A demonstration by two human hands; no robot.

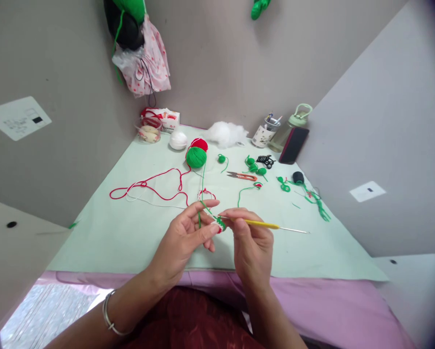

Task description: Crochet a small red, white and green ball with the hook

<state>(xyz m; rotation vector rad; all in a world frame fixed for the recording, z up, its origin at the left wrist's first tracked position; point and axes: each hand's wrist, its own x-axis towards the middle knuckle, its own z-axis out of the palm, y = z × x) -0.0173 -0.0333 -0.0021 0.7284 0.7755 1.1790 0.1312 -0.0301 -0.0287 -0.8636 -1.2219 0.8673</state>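
Observation:
Between thumb and fingers, my left hand pinches a small crochet piece in green, white and red. Green yarn runs over the raised left index finger and back to a green yarn ball. My right hand is closed on a crochet hook with a yellow handle and metal ends; its left tip meets the piece's top edge. Beyond the left fingers lies a loop of red and white yarn. The fingers partly hide the piece.
Thread snips, small green crocheted pieces and a black thread spool lie to the right. Red yarn trails across the left. Along the back stand a white yarn ball, fluffy stuffing, a pen cup, a bottle and a phone.

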